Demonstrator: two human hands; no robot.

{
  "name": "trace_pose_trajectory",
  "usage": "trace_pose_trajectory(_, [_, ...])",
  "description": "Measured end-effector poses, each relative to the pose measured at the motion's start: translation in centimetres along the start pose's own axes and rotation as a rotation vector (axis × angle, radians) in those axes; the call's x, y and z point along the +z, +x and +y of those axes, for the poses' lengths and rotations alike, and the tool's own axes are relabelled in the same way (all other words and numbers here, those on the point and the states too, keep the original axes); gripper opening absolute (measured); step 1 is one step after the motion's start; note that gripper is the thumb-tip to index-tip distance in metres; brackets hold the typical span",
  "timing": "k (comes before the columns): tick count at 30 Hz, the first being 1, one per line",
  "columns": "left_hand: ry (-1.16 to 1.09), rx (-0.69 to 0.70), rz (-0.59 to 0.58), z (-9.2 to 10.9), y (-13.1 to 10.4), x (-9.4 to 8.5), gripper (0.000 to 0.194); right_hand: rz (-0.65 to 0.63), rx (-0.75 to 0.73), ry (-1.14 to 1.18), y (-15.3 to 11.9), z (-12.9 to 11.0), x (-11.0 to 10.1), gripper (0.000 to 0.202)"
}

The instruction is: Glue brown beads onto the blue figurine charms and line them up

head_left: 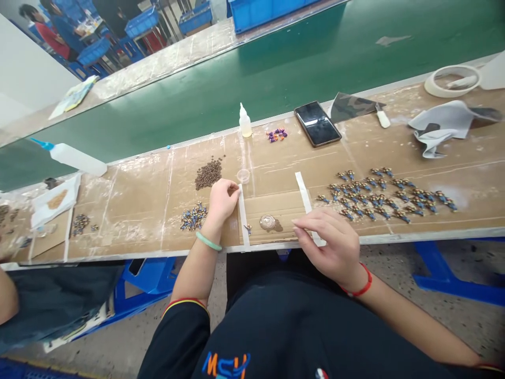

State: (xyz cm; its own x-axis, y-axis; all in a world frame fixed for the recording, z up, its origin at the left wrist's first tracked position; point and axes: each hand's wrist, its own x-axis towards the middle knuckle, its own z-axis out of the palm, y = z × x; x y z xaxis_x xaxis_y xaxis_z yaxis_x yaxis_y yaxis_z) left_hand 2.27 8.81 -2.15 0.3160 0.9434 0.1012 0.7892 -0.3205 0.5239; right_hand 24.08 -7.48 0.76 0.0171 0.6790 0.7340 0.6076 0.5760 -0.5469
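Many small blue-and-gold pieces (193, 216)

The dark shirt (300, 326) (red-yellow cuffs (187, 300)) bears a logo (225, 365).

Bright, diffuse light leaves pale glare on the phone (317, 125) and brown tabletop (136, 195), while distant blue crates (142, 22) look soft.

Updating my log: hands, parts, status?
Left hand by brown pile, right hand by white strip; grips unclear. Blue-gold piece lying alone. Shiny disc between hands.
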Motion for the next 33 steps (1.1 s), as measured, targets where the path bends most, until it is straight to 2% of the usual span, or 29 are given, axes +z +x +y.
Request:
trace_pose_trajectory(7, [0.124,0.020,-0.074,0.5,0.6,0.4,0.017,0.016,0.020,-0.021,0.0,0.2,-0.4,0.018])
trace_pose_trajectory(13, [0.173,0.002,-0.046,0.5,-0.3,0.4,0.018,0.022,0.002,0.000,0.0,0.2,-0.3,0.021])
trace_pose_trajectory(18, [0.126,-0.034,0.011,-0.8,-0.8,-0.6,0.016,0.032,0.002,-0.013,0.1,0.2,-0.3,0.018])
trace_pose_trajectory(23, [0.067,-0.057,0.020,-1.8,-0.5,-1.7,0.009,0.022,-0.002,0.003,0.2,0.1,0.0,0.018])
trace_pose_trajectory(27, [0.082,-0.033,-0.013,-1.5,-0.1,-1.3,0.003,0.032,0.002,0.012,0.3,0.0,0.3,0.017])
trace_pose_trajectory(33, [0.141,0.038,-0.089,-0.9,0.8,-0.7,0.008,0.036,0.027,0.037,0.4,0.0,0.1,0.017])
